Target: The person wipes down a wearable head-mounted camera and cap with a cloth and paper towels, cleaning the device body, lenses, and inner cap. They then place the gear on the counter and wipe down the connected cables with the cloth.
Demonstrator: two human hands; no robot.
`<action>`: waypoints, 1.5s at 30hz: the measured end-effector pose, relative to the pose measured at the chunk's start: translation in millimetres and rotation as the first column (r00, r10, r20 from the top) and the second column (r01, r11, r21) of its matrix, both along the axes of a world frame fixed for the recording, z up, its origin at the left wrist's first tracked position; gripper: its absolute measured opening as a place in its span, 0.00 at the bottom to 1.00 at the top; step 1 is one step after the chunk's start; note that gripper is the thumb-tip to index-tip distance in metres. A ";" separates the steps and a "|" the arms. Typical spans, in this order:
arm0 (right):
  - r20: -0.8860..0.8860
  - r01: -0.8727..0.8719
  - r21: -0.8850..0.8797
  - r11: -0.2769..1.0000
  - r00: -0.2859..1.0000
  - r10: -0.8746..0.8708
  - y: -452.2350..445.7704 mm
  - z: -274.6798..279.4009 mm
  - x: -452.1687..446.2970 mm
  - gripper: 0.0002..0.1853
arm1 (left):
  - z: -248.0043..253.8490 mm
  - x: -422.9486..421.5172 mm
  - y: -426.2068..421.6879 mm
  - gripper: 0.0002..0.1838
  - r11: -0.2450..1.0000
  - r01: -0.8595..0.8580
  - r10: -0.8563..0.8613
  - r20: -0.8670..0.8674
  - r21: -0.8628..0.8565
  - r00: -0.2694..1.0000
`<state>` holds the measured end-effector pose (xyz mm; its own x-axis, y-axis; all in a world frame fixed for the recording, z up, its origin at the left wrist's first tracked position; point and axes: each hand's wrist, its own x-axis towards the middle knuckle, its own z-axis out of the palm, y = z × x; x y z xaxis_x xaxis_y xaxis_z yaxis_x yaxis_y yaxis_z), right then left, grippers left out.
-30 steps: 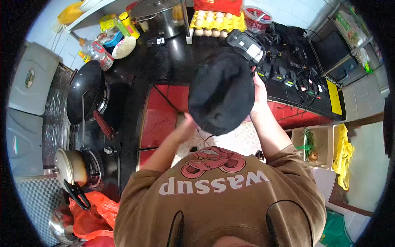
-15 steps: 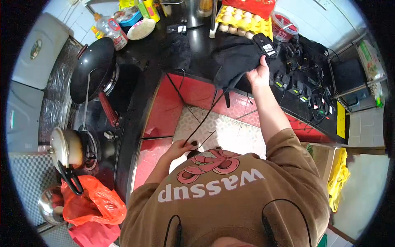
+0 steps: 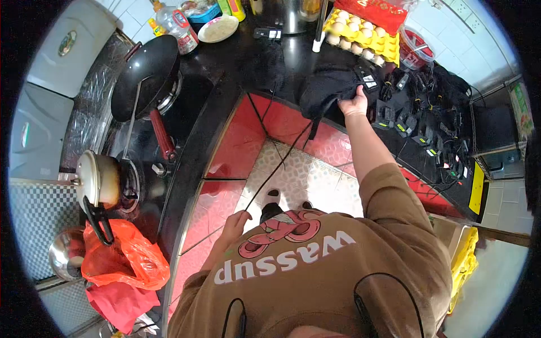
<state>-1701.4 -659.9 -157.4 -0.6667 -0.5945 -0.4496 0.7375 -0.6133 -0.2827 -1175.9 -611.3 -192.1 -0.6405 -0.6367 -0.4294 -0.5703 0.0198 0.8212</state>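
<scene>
My right hand point(image 3: 354, 104) is closed on the edge of a black cloth item point(image 3: 327, 90) at the counter's front edge; it looks like a cap, but its full shape is lost against the black counter. A small black device point(image 3: 366, 76) with white labels sits at its upper right, just beyond my fingertips. Low on the left, my left hand point(image 3: 235, 222) pinches a long black cord point(image 3: 276, 167). This cord runs taut and slanting up to the cloth item.
A black counter point(image 3: 225, 67) wraps around left and ahead. On it are a wok point(image 3: 149, 76), a pressure cooker point(image 3: 101, 177), a plate point(image 3: 218, 29), an egg tray point(image 3: 363, 42), a red-lidded tub point(image 3: 416, 49) and several black devices with cables point(image 3: 425, 127). An orange bag point(image 3: 127, 256) hangs lower left.
My left hand has drawn down and left, pulling the cord longer and straighter. My right hand keeps hold of the cloth, which is bunched more compactly. The camera view has shifted slightly.
</scene>
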 end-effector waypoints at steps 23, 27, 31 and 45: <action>-0.481 -0.397 0.300 0.867 0.722 0.497 122.1 19.8 110.7 0.19 | 108.8 -95.6 -32.2 0.16 0.731 0.185 0.190 -0.455 0.657 0.870; -0.822 -0.290 0.569 0.769 -0.193 0.535 161.5 82.9 225.1 0.16 | 156.6 -181.8 -38.0 0.16 0.281 0.447 0.573 -0.522 0.849 0.632; -0.685 -0.396 0.706 0.588 -0.167 0.710 173.7 72.3 222.8 0.12 | 170.2 -259.1 -56.3 0.21 0.307 0.745 0.482 -0.772 0.592 0.414; -0.076 0.035 -0.657 0.753 0.991 -0.113 291.7 251.0 47.6 0.19 | 72.5 -217.6 1.5 0.12 0.437 0.848 -0.806 -0.289 0.299 0.517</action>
<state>-1653.9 -368.2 93.6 -0.7405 -0.6639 0.1047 0.6720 -0.7282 0.1351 -1393.5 -609.8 -119.6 -0.8221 0.4092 -0.3959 -0.3721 0.1401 0.9175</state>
